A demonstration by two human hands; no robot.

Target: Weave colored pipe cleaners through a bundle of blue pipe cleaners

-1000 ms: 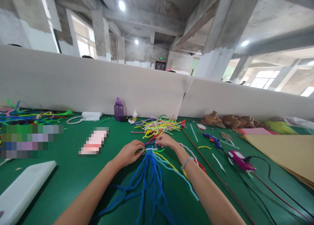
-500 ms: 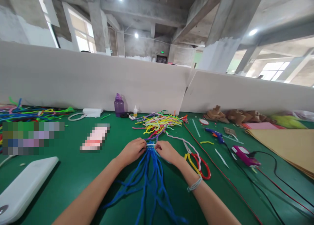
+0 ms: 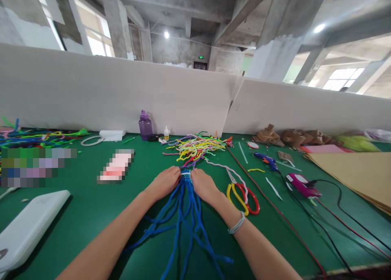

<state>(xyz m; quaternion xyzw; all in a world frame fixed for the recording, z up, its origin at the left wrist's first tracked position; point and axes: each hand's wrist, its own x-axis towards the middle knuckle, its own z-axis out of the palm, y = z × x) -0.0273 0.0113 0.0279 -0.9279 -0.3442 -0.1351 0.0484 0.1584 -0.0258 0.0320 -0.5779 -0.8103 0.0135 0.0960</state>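
A bundle of blue pipe cleaners (image 3: 187,223) lies on the green table, woven close together at its top, with a white strand (image 3: 186,174) across it. The loose blue ends fan out toward me. At the left edge of the woven part, my left hand (image 3: 168,180) is closed, its fingertips pressed on the weave. Closed on the right edge is my right hand (image 3: 203,185), which covers part of the weave. Just beyond my hands is a pile of yellow, pink and purple pipe cleaners (image 3: 198,148). Scissors (image 3: 244,198) with red and yellow handles lie beside my right wrist.
A purple bottle (image 3: 146,127) and a small glue bottle (image 3: 166,134) stand at the back near the white partition (image 3: 116,92). On the right lie a blue glue gun (image 3: 265,159), a magenta power strip (image 3: 303,185) and cables. A white device (image 3: 33,229) is at left.
My right hand has moved in closer and now covers more of the weave's right edge. My left hand keeps its hold. The whole view has shifted slightly.
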